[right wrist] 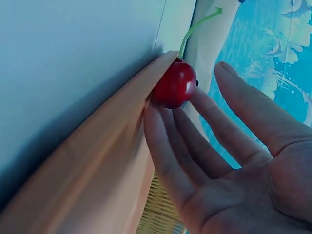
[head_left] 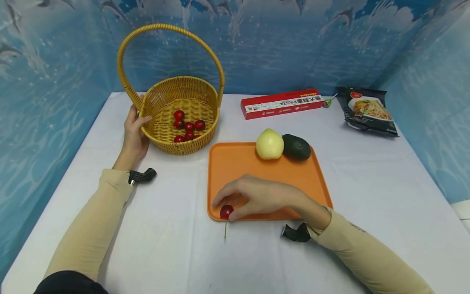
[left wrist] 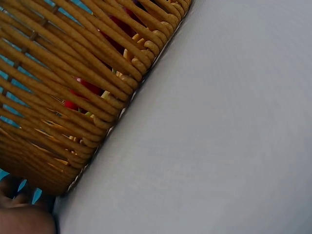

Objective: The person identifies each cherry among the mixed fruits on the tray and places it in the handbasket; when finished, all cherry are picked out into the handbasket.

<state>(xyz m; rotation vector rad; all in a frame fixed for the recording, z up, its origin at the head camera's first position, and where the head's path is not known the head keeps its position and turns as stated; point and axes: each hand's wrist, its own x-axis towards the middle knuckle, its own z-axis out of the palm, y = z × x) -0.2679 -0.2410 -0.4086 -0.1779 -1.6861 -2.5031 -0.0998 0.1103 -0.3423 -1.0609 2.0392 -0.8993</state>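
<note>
At the left, my left hand grips the side of a yellow wicker basket by the foot of its tall handle, thumb over the rim. Several dark red cherries lie inside. My right hand is over the near left corner of an orange tray. A single cherry with a green stem sits at the tray's edge, its stem pointing out over the table. In the right wrist view the fingertips reach the cherry, while the thumb stands apart from it.
On the tray's far side a pale yellow-green apple-like fruit touches a dark green avocado. Behind are a red pasta box, a wrapped lollipop and a black food packet. A blue dolphin-print curtain borders the white table.
</note>
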